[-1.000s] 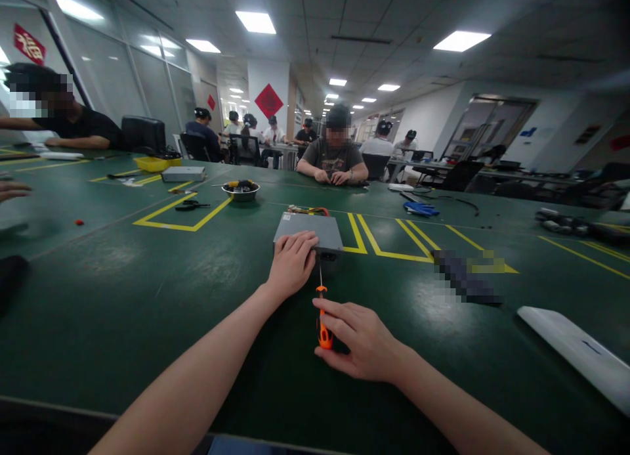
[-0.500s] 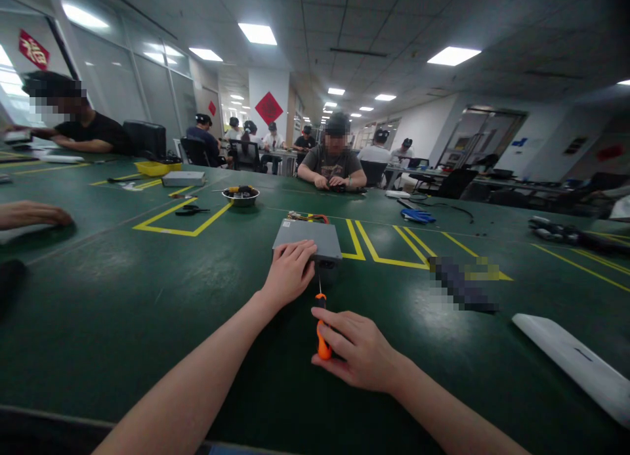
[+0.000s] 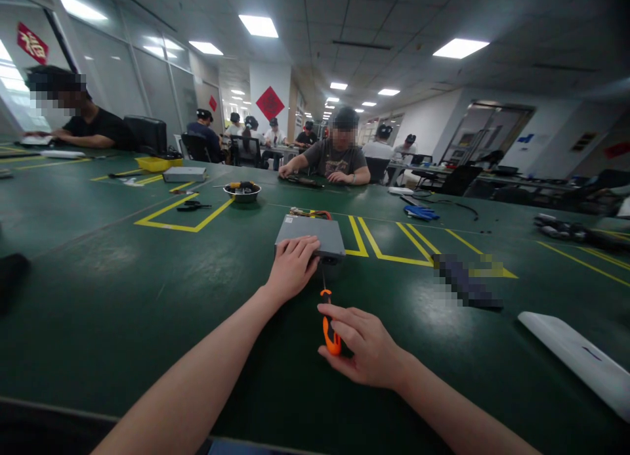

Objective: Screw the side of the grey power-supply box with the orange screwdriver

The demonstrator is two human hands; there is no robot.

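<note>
A grey metal power supply unit lies on the green table, with coloured wires at its far side and a socket in its near face. My left hand grips its near left edge, fingers over the top and thumb down by the front. In my right hand is a screwdriver with an orange and black handle, held between thumb and fingers. Its shaft points away from me to the unit's near face. The tip is hidden there, so contact with a screw cannot be made out.
Beyond the unit to the left stands a metal bowl with tools. A white device lies at right, near a blurred dark object. Blue gloves and a black cable lie farther back. Opposite sits a co-worker.
The screwdriver handle has turned a little in my right hand. My left hand stays on the unit. The co-worker opposite has moved one arm outward, and another person's hand at left has left the view.
</note>
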